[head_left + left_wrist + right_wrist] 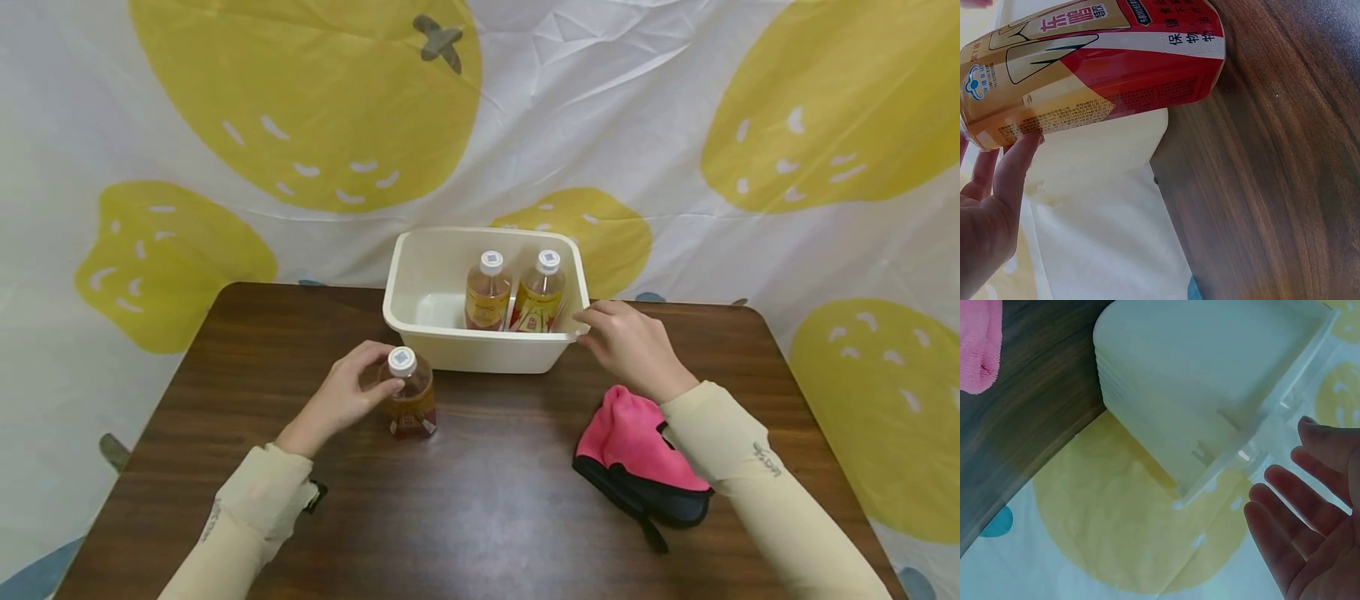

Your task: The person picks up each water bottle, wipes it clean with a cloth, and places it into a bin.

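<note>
My left hand (348, 392) grips a drink bottle (412, 408) near its shoulder, thumb and fingers on opposite sides. The bottle is upright with a white cap; its gold and red label (1129, 69) fills the top of the left wrist view. Whether its base touches the table I cannot tell. A white plastic bin (480, 354) stands behind it, with two similar bottles, one on the left (487, 300) and one on the right (538, 300), upright inside. At the bin's front right corner is my right hand (630, 346); in the right wrist view its bent fingers (1285, 531) are spread beside the rim, holding nothing.
A pink and black cloth pouch (637, 450) lies on the brown wooden table (487, 517), under my right forearm. Behind the table hangs a white cloth (585, 108) with yellow fruit prints, close to the bin's back.
</note>
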Tool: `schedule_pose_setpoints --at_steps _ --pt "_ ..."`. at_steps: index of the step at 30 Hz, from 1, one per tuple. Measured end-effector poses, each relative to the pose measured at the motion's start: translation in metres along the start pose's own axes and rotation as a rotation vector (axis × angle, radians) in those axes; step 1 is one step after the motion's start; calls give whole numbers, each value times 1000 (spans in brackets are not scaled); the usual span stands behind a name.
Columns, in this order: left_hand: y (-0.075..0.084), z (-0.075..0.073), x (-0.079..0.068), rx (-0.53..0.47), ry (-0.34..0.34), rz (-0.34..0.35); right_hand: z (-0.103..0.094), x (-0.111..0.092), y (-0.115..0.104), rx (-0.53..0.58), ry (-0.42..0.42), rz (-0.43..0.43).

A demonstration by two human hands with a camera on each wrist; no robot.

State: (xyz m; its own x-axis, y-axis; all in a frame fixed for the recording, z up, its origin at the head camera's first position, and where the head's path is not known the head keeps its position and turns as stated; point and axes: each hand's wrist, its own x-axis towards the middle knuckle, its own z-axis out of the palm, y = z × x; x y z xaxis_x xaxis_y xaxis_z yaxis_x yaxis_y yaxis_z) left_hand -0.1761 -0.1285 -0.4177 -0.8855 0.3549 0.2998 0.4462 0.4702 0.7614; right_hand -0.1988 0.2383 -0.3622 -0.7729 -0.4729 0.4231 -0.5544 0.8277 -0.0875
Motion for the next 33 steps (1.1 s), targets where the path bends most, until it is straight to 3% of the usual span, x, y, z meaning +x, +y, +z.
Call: schedule_pose_setpoints --at_steps 13,30,33 --pt "3 -2 0 -21 -3 -4 18 12 1 -17 -61 -21" --pt "-3 -3 3 52 18 92 18 15 0 -32 -102 23" --pt "-1 -4 4 49 18 74 17 16 0 -30 -106 40"
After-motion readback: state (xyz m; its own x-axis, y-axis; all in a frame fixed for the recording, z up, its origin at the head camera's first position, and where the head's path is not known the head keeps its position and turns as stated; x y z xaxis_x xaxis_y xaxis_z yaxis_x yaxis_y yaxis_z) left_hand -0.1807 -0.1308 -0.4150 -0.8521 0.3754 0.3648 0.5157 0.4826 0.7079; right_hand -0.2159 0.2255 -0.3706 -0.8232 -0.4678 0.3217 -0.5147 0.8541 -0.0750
